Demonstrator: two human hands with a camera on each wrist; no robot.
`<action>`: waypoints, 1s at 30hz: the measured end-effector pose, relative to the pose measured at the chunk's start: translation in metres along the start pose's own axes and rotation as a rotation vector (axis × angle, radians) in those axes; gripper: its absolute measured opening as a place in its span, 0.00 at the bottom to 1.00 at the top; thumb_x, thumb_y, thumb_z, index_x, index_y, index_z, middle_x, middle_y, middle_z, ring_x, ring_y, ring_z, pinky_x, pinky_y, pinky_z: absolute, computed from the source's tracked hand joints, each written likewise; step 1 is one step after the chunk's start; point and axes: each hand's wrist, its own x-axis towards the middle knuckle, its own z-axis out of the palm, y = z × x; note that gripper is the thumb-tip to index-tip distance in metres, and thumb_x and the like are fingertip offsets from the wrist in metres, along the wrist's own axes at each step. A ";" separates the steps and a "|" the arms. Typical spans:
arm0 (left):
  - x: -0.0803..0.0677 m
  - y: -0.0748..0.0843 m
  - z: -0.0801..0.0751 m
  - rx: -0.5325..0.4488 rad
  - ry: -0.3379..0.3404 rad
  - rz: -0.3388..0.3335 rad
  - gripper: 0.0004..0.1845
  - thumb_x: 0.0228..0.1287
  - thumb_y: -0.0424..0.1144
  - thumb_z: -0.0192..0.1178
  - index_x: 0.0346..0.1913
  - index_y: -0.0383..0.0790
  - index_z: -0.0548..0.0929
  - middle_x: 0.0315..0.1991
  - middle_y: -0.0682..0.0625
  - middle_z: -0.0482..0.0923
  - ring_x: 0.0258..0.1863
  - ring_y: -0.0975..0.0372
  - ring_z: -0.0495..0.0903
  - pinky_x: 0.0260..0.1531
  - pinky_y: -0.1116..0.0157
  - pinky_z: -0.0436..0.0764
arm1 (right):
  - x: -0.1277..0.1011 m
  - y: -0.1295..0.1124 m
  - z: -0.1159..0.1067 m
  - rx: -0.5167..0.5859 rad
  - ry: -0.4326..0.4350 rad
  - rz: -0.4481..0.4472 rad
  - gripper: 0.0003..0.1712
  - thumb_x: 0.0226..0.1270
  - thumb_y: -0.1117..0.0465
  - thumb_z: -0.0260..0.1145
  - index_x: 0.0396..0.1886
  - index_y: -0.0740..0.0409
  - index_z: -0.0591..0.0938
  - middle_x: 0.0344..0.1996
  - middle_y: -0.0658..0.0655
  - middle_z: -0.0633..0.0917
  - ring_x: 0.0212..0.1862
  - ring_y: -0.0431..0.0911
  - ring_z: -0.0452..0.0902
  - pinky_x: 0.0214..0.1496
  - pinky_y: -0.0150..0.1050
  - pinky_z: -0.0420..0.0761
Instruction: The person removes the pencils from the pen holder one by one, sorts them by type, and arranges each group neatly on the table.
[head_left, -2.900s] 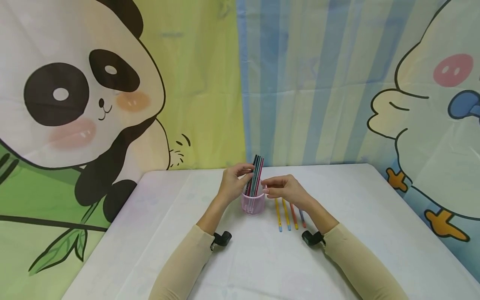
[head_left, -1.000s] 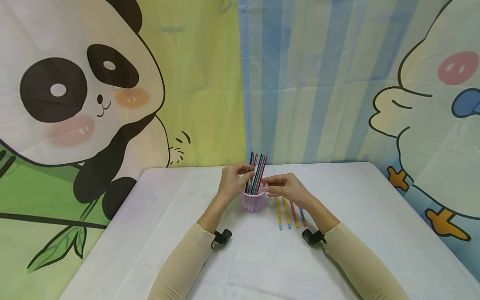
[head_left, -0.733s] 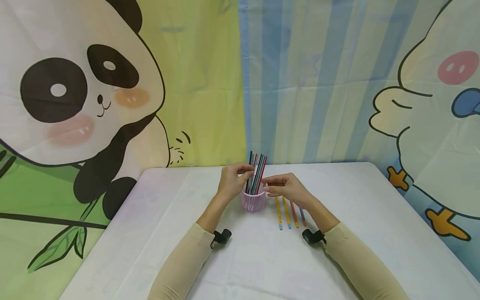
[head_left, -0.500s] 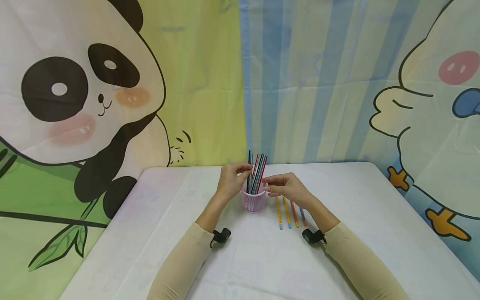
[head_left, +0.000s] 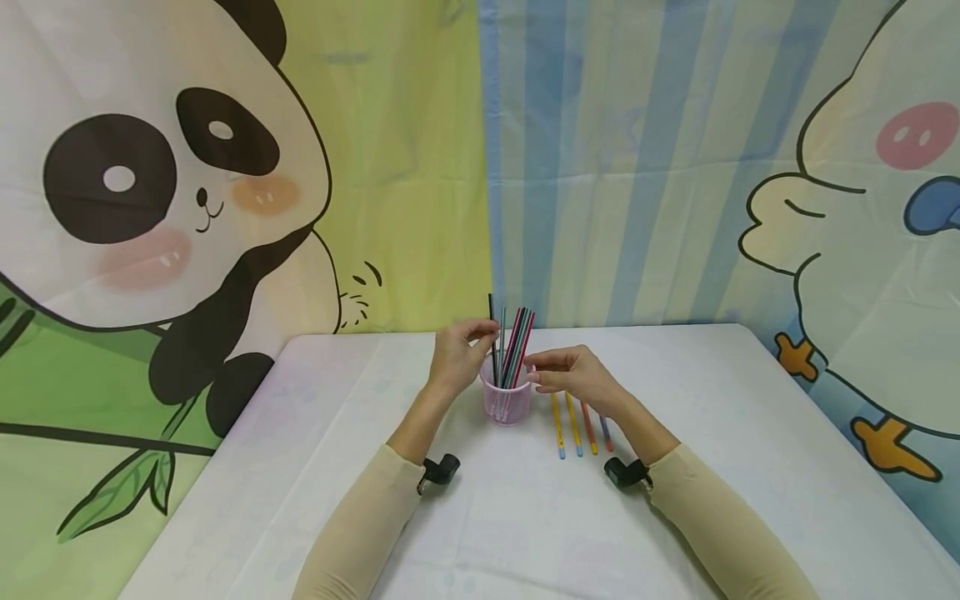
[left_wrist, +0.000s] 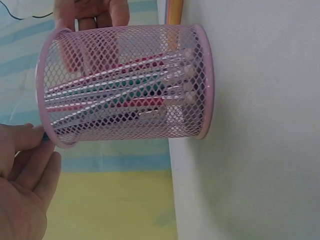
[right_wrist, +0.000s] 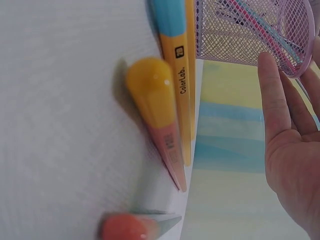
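Observation:
A pink mesh pencil cup stands on the table, holding several slim pencils in red, green and black. At its left rim my left hand pinches a dark pencil between thumb and fingers; its lower part is inside the cup. This pencil stands apart from the leaning bunch. My right hand holds the cup's right side at the rim, with fingers against the mesh. In the left wrist view, pale pencil ends show through the mesh near the cup's bottom.
Right of the cup, several pencils lie side by side on the white table: yellow ones with blue ends, an orange one and a blue-purple one. Patterned cloth hangs behind the table.
My left hand has shifted left and slightly up, drawing the dark pencil away from the bunch and a bit higher. The right hand and cup stay put.

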 end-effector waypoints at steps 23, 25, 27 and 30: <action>0.011 0.024 -0.023 -0.185 0.207 0.231 0.06 0.69 0.26 0.66 0.45 0.31 0.90 0.47 0.39 0.90 0.46 0.51 0.91 0.47 0.66 0.88 | 0.001 0.003 -0.001 0.001 -0.010 0.002 0.26 0.70 0.62 0.73 0.64 0.68 0.82 0.64 0.73 0.80 0.54 0.46 0.88 0.59 0.54 0.85; 0.011 0.026 -0.026 -0.188 0.236 0.252 0.06 0.69 0.26 0.66 0.45 0.30 0.90 0.48 0.39 0.90 0.47 0.52 0.90 0.47 0.67 0.87 | 0.001 0.002 -0.001 -0.005 -0.010 0.004 0.27 0.70 0.62 0.73 0.65 0.68 0.81 0.64 0.71 0.82 0.54 0.46 0.88 0.58 0.53 0.85; 0.013 0.028 -0.029 -0.189 0.269 0.265 0.06 0.69 0.26 0.66 0.45 0.29 0.90 0.48 0.39 0.90 0.47 0.52 0.90 0.47 0.66 0.88 | 0.001 0.002 -0.001 -0.007 -0.009 0.006 0.27 0.71 0.62 0.72 0.65 0.69 0.81 0.63 0.70 0.83 0.54 0.45 0.88 0.58 0.53 0.85; 0.014 0.028 -0.035 -0.193 0.323 0.266 0.07 0.69 0.27 0.66 0.46 0.30 0.90 0.48 0.40 0.90 0.47 0.51 0.90 0.47 0.64 0.88 | 0.001 0.002 -0.001 0.001 -0.010 0.009 0.27 0.71 0.63 0.72 0.65 0.70 0.80 0.64 0.72 0.81 0.53 0.44 0.88 0.57 0.51 0.86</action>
